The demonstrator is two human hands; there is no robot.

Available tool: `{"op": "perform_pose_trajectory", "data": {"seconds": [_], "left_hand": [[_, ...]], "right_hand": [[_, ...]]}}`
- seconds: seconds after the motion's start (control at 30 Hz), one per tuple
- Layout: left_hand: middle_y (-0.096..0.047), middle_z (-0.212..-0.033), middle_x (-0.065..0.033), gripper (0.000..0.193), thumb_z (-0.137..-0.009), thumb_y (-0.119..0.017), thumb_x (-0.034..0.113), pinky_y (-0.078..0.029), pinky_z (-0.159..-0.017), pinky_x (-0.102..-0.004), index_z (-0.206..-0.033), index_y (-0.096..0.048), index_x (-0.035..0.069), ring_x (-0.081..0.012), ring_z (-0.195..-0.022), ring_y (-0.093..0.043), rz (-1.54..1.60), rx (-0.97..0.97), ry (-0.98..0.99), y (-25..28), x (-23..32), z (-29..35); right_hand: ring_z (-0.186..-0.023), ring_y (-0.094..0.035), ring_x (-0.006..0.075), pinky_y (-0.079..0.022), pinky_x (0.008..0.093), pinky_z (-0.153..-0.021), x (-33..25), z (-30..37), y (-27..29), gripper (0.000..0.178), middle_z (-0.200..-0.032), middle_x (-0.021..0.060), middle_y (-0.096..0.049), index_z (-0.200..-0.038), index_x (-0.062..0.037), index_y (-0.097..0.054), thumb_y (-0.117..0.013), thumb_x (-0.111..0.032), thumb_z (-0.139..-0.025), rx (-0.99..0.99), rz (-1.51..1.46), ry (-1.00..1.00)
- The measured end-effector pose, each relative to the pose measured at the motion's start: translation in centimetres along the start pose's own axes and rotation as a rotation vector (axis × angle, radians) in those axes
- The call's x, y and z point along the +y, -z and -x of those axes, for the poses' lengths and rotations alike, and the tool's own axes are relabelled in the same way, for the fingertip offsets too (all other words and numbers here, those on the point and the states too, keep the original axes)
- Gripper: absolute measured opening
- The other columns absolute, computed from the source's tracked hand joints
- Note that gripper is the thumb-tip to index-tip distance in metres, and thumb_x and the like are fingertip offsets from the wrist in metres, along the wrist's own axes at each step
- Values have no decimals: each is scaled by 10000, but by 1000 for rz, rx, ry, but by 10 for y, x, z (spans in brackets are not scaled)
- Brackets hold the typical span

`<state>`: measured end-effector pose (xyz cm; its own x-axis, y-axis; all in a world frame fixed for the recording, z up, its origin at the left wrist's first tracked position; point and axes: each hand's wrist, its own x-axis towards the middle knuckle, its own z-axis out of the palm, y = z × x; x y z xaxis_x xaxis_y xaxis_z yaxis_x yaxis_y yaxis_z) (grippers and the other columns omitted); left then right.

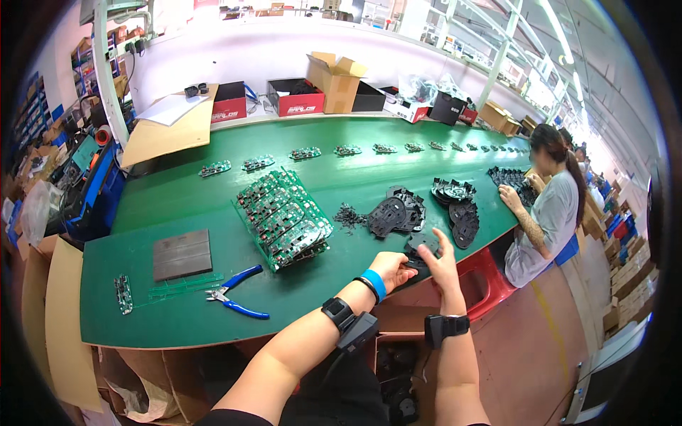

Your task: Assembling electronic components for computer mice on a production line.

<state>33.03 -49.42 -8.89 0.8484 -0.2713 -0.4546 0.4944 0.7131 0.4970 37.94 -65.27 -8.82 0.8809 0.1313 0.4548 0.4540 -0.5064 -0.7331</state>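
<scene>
A black plastic housing part [420,243] is at the table's front edge, between my two hands. My left hand [392,272] has its fingers curled and closed on the near side of this part. My right hand [443,265] is raised beside it, thumb and fingers spread apart, partly in front of the part. Just beyond lie a pile of small black plastic pieces [348,217] and a heap of round black housings [388,216]. To the right are more stacked black housings [464,224]. A stack of green circuit boards [283,219] stands left of my hands.
Blue-handled cutters [240,292], a dark flat block [182,255] and a single circuit board [123,294] lie at left. Circuit boards stand in a row along the green belt [263,146]. A co-worker [550,213] sits at right, near a red stool [486,281]. Boxes line the back.
</scene>
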Motion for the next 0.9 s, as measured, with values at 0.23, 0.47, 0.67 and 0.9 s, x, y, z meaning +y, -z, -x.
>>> {"op": "perform_pose_trajectory", "data": {"seconds": [0.23, 0.47, 0.67, 0.9], "left_hand": [[-632, -720, -149, 274, -784, -532, 95, -500, -428, -296, -1034, -547, -17, -186, -498, -612, -862, 231, -471, 2, 6, 5], [-602, -945, -261, 369, -775, -600, 205, -488, -765, -433, -1061, -548, -22, -401, -831, -602, -1362, 434, -948, 32, 17, 46], [-623, -712, -173, 170, -786, -570, 165, -490, -593, -373, -801, -629, 6, -306, -632, -620, -1335, 564, -1358, 81, 75, 246], [-580, -1016, -192, 465, -713, -658, 426, -461, -816, -409, -963, -628, 35, -333, -939, -572, -1539, 1732, -427, 251, 155, 425]], "right_hand": [[-981, -532, 313, -411, 380, -865, -1, -21, -11, 420, -1012, 178, -571, -986, 9, -588, -739, -242, -686, 106, 221, 150], [-1043, -486, 390, -381, 442, -897, 25, -14, -37, 423, -1127, 227, -515, -1064, -16, -571, -654, -323, -785, 191, 375, 266], [-996, -525, 349, -417, 421, -830, 64, -19, -26, 424, -1114, 176, -536, -1080, -75, -603, -469, -434, -899, 270, 601, 206], [-833, -553, 318, -437, 421, -719, 55, -16, -37, 351, -952, 137, -560, -1022, -156, -658, -468, -425, -900, 309, 646, 112]]}}
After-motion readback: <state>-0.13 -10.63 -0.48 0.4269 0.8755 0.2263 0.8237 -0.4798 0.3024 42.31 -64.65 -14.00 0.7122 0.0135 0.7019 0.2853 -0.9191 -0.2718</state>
